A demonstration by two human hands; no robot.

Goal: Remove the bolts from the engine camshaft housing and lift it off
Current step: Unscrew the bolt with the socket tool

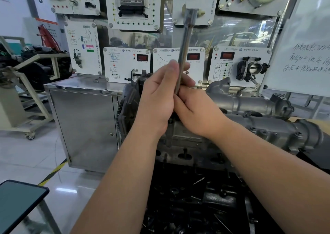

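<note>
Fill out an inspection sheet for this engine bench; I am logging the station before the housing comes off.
Surface: engine sits on a stand; a dark tray below holds loose black parts.
Job's things: camshaft housing in place on the engine; long socket tool stands near upright over it.
Clutter: phone at lower left.
Grippers: left hand and right hand both grip the tool's lower shaft.
Cables: nothing seen on the bench.
Surroundings: steel cabinet behind; training panels with a throttle body; whiteboard at right.
</note>
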